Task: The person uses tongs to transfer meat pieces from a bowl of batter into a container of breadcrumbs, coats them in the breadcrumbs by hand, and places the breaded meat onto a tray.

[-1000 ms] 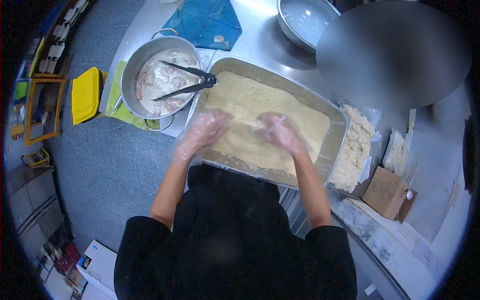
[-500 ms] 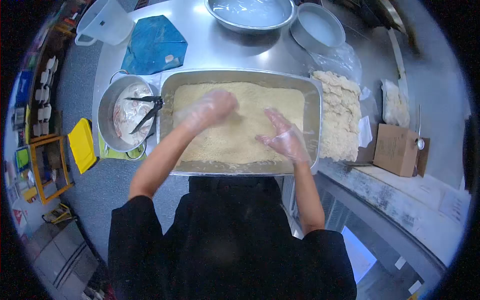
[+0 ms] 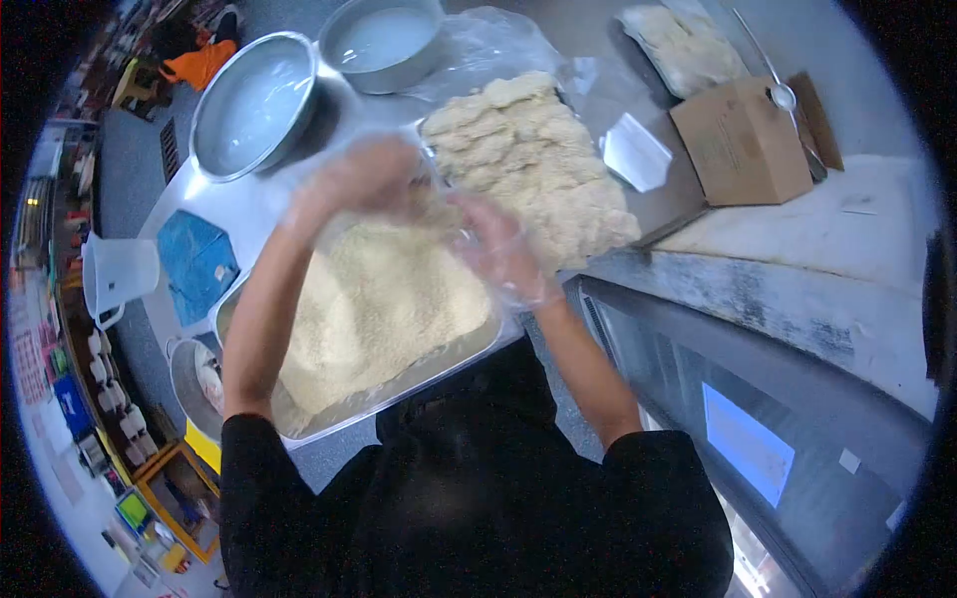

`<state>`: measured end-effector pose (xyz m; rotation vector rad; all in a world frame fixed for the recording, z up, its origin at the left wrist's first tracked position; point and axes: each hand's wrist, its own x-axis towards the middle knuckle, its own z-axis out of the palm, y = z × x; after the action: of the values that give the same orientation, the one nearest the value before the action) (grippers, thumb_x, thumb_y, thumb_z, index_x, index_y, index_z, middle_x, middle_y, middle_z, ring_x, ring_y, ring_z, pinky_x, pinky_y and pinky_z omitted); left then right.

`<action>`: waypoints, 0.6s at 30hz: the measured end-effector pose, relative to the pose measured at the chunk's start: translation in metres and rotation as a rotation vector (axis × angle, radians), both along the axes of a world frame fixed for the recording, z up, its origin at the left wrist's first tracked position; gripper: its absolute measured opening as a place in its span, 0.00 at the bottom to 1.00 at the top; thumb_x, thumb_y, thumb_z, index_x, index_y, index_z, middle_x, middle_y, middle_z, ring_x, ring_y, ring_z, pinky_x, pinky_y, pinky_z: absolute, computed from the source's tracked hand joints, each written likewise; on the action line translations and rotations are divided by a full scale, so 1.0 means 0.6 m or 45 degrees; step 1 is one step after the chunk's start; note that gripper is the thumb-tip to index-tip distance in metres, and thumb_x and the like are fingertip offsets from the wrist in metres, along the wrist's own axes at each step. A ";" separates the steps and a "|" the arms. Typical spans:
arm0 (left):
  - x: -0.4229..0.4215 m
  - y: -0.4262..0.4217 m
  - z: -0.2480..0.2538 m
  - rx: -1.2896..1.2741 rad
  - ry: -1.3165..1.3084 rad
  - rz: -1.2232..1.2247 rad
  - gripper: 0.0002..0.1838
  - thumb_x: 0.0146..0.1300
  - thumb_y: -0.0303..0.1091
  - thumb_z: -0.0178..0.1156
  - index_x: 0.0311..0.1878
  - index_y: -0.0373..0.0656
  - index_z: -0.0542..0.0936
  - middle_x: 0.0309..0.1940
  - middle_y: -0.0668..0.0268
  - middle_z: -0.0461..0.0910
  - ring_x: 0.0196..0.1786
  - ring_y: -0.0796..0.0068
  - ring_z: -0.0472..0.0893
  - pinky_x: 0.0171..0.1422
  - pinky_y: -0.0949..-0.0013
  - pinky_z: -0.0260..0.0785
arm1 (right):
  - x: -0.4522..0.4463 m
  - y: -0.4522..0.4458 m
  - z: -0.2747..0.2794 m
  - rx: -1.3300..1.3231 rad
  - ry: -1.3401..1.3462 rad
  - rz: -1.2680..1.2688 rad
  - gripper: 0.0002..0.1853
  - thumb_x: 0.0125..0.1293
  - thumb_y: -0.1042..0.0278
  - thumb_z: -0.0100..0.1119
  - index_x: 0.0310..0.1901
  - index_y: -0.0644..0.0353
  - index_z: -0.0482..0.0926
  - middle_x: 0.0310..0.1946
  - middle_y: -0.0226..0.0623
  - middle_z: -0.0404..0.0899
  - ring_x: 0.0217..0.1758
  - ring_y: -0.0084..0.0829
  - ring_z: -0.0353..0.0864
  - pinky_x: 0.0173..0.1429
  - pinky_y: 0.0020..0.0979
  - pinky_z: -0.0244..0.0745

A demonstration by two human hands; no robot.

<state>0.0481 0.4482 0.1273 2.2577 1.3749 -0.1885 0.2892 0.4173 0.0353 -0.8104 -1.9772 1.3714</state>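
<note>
In clear plastic gloves, my left hand (image 3: 359, 181) and my right hand (image 3: 498, 249) come close together over the far right end of a metal pan (image 3: 399, 391). Motion smears the fingers of both. Between them is a blurred, crumb-coloured patch; whether it is a held piece I cannot tell. Pale crumbs (image 3: 389, 309) fill the pan, heaped unevenly. Just beyond my right hand, crumb-coated pieces (image 3: 528, 149) lie packed in rows on a tray. At the pan's left end stands a metal pot (image 3: 184, 384), partly hidden by my left arm, with whitish contents.
Behind the pan are a wide metal bowl (image 3: 199, 130) and a round tin (image 3: 384, 80), both holding liquid. A blue cloth (image 3: 196, 264) and a clear jug (image 3: 125, 274) are at left. Plastic film (image 3: 498, 45), a white paper (image 3: 638, 154) and a cardboard box (image 3: 743, 145) are to the right.
My view has swung right, towards the tray of coated pieces. Both hands have moved from the middle of the crumbs to the pan's right end and closer together.
</note>
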 end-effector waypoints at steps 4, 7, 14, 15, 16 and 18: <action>0.102 0.179 -0.075 -0.054 -0.256 0.034 0.26 0.48 0.48 0.77 0.50 0.47 0.87 0.39 0.55 0.87 0.43 0.55 0.86 0.52 0.56 0.76 | 0.104 0.105 -0.002 -0.108 -0.237 -0.318 0.20 0.68 0.63 0.67 0.57 0.65 0.79 0.49 0.44 0.85 0.51 0.40 0.86 0.57 0.36 0.79; 0.171 0.298 -0.164 0.117 -0.336 -0.129 0.26 0.47 0.50 0.77 0.50 0.50 0.88 0.41 0.54 0.87 0.43 0.53 0.85 0.51 0.54 0.76 | 0.158 0.158 -0.022 -0.026 -0.384 -0.566 0.17 0.66 0.62 0.68 0.51 0.65 0.83 0.39 0.45 0.87 0.41 0.39 0.87 0.49 0.36 0.80; 0.285 0.372 -0.191 -0.066 0.146 -0.152 0.21 0.48 0.45 0.75 0.46 0.47 0.87 0.40 0.54 0.87 0.43 0.53 0.86 0.50 0.52 0.76 | 0.198 0.201 -0.044 0.149 -0.610 -0.727 0.14 0.63 0.57 0.67 0.42 0.60 0.86 0.32 0.48 0.86 0.36 0.45 0.87 0.44 0.40 0.79; 0.291 0.360 -0.176 -0.040 0.148 -0.127 0.20 0.49 0.44 0.74 0.45 0.48 0.87 0.40 0.54 0.87 0.44 0.53 0.86 0.50 0.52 0.76 | 0.201 0.198 -0.053 0.239 -0.603 -0.774 0.15 0.64 0.56 0.68 0.43 0.60 0.87 0.32 0.47 0.87 0.36 0.42 0.88 0.45 0.38 0.81; 0.292 0.356 -0.170 -0.005 0.154 -0.101 0.19 0.50 0.44 0.74 0.44 0.48 0.88 0.40 0.55 0.87 0.44 0.53 0.86 0.50 0.53 0.76 | 0.204 0.201 -0.061 0.213 -0.603 -0.781 0.14 0.64 0.57 0.67 0.42 0.60 0.87 0.33 0.47 0.87 0.37 0.43 0.88 0.45 0.38 0.81; 0.289 0.348 -0.172 0.097 0.023 -0.003 0.17 0.50 0.42 0.73 0.44 0.49 0.88 0.41 0.55 0.87 0.45 0.53 0.86 0.51 0.53 0.77 | 0.210 0.207 -0.075 0.159 -0.608 -0.795 0.12 0.63 0.59 0.66 0.41 0.59 0.87 0.35 0.47 0.87 0.38 0.45 0.88 0.45 0.40 0.81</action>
<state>0.2214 0.6568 0.0240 2.3247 1.4111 -0.1602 0.4154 0.5416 -0.0099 -1.6363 -1.8621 0.7236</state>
